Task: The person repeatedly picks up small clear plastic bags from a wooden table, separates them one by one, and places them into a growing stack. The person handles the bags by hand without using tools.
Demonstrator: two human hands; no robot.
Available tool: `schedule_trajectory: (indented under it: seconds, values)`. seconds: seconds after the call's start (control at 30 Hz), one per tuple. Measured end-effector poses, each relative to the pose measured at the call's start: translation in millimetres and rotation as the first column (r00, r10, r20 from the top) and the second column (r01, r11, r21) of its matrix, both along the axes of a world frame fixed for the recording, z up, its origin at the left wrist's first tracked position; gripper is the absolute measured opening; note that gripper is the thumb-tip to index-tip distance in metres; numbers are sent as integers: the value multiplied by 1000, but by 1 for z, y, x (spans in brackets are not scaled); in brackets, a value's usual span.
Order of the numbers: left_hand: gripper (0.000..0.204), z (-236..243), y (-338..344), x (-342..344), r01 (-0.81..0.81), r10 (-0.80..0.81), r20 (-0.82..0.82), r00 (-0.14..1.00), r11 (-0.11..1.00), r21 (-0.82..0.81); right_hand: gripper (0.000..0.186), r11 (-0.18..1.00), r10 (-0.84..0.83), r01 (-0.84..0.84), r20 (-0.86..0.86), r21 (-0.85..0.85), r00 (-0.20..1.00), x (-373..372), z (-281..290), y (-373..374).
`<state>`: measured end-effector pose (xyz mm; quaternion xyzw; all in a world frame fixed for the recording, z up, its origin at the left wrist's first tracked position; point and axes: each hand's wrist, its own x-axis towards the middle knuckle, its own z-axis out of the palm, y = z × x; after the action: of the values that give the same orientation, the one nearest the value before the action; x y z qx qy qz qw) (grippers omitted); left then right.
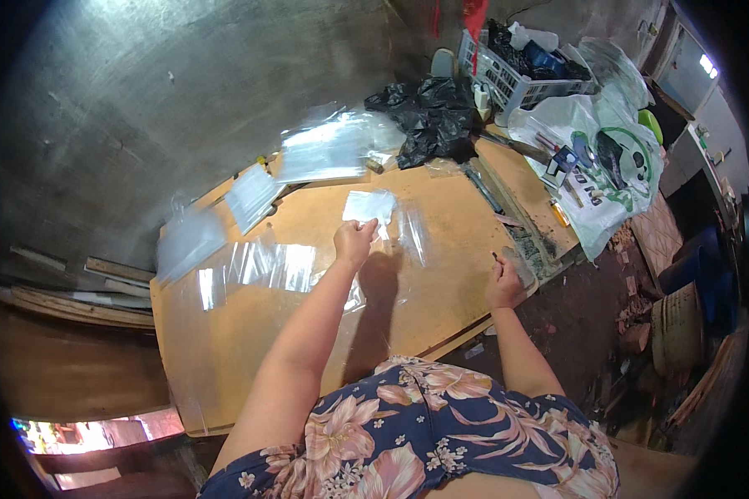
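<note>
My left hand (355,242) pinches the lower edge of a small white plastic sheet (368,205) over the middle of the wooden table. It may be a stack of thin sheets; I cannot tell. Beside it, to the right, lies a clear plastic sheet (413,233). A row of overlapping clear plastic pieces (270,264) lies left of that forearm. Near the table's right edge, my right hand (504,284) is closed, with a small dark tip showing above its fingers. What it holds is too small to name.
Stacks of clear plastic sheets (324,151) line the table's far left side. A black plastic bag (434,116) sits at the back, near a grey crate (520,83) full of items. Tools lie on a white plastic bag (595,158) at right. The table (449,291) ends near my waist.
</note>
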<state>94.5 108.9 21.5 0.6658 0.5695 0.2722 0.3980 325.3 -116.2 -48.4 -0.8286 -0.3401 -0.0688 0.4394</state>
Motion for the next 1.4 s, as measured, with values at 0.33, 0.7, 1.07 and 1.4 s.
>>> schedule_trajectory:
  seconds: [0.33,0.7,1.07,1.4]
  values:
    - [22,-20,-53,-4,70,73,376,924,932,-355,31,917,283,-12,-629,399,724,-80,71,73]
    - [33,-31,-62,-53,-61,220,322,921,897,-438,31,916,394,-261,-799,303,454,-153,22,145]
    - [15,27,-87,-282,-259,248,-82,965,952,-161,24,857,489,-287,-498,429,716,-111,32,161]
    - [9,65,-131,-348,-230,347,-762,547,937,262,20,721,693,-530,-434,447,576,-206,95,135]
